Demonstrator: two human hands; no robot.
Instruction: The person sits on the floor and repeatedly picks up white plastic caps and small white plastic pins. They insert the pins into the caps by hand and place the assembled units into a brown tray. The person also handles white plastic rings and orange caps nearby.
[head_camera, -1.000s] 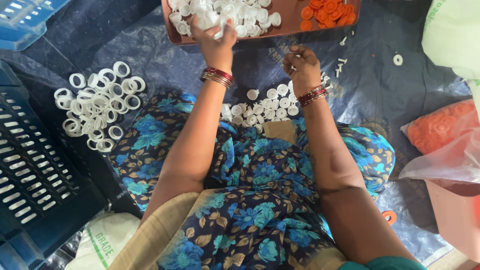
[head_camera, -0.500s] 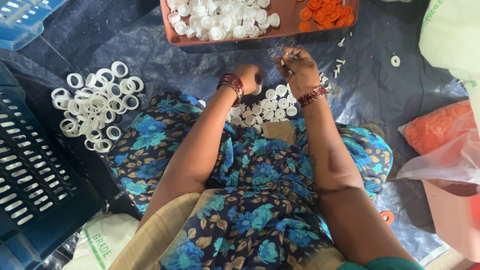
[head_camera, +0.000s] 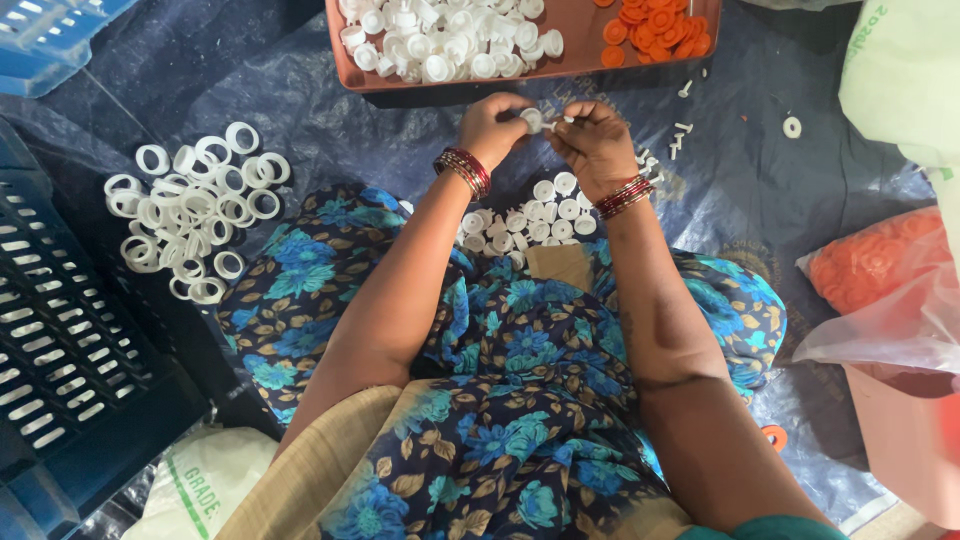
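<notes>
Sitting on a dark tarp (head_camera: 300, 110), the person pinches one small white cap (head_camera: 532, 119) between left hand (head_camera: 495, 128) and right hand (head_camera: 592, 143), fingers closed on it. At twelve o'clock lies a brown tray (head_camera: 580, 45); at nine, white rings (head_camera: 190, 210).

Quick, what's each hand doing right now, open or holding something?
Left hand: closed, pinching a small white cap.
Right hand: closed, fingertips at the same cap; whether it holds a separate piece cannot be told.
</notes>
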